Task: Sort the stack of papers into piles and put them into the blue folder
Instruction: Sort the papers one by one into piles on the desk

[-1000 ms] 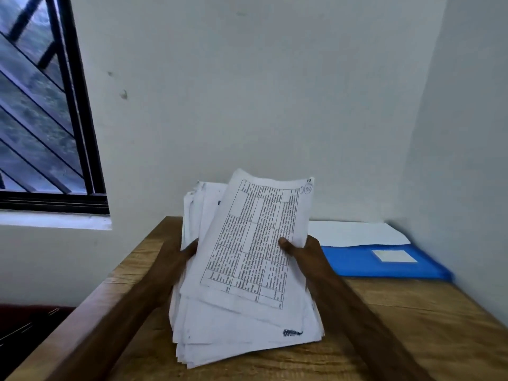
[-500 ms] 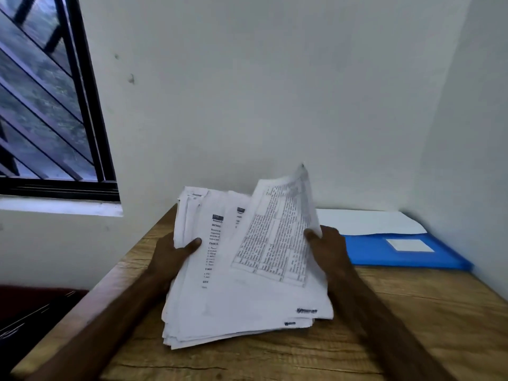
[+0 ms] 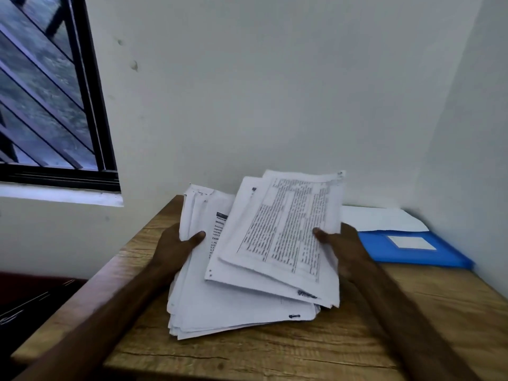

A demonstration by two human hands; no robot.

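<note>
A thick stack of printed white papers (image 3: 233,303) is propped at a slant above the wooden table (image 3: 343,347), its lower edge near the tabletop. My left hand (image 3: 176,247) grips the stack's left edge, thumb on top. My right hand (image 3: 341,247) holds the top few sheets (image 3: 286,232), which carry a printed table, by their right edge, thumb on the front; they are fanned to the right off the stack. The blue folder (image 3: 412,250) lies flat in the far right corner with a white label on its cover and a white sheet (image 3: 379,220) sticking out behind.
White walls close the table in at the back and right. A black-framed barred window (image 3: 55,105) is at the upper left. The table's left edge drops to a dark floor area (image 3: 33,298).
The top sheets, bent upward half a second ago, now lie flatter and are fanned right. A second sheet shows beneath the tabled one. Both hands keep their hold.
</note>
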